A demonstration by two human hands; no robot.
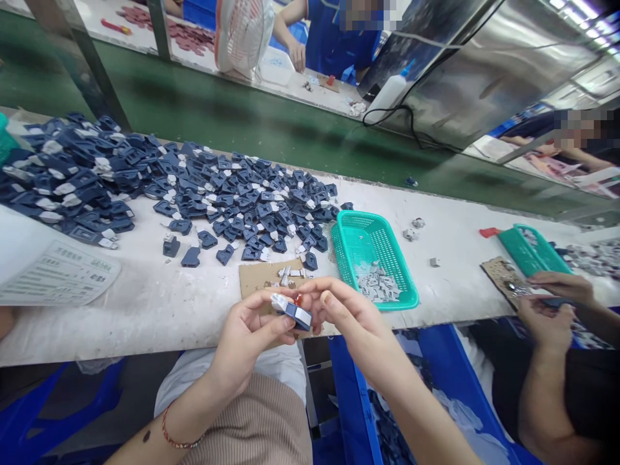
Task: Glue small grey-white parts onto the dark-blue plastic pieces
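My left hand (pixel 247 336) grips a dark blue plastic part (pixel 293 312) with white pieces on it, above the table's front edge. My right hand (pixel 346 313) is at the part's right side, its fingers curled close to a small red object (pixel 298 299); whether it grips that object is hard to make out. Behind my hands lies a piece of brown cardboard (pixel 252 278) with small grey pieces on it. A green basket (pixel 409 284) holding light grey pieces (pixel 378 284) stands just beyond my right hand.
A large heap of dark blue parts (pixel 194 187) covers the back left. A white printed sheet (pixel 62 265) is at the left edge. At the right, a co-worker's hands (pixel 552 316) work beside another green basket (pixel 537 255). A blue bin (pixel 349 387) is below the table.
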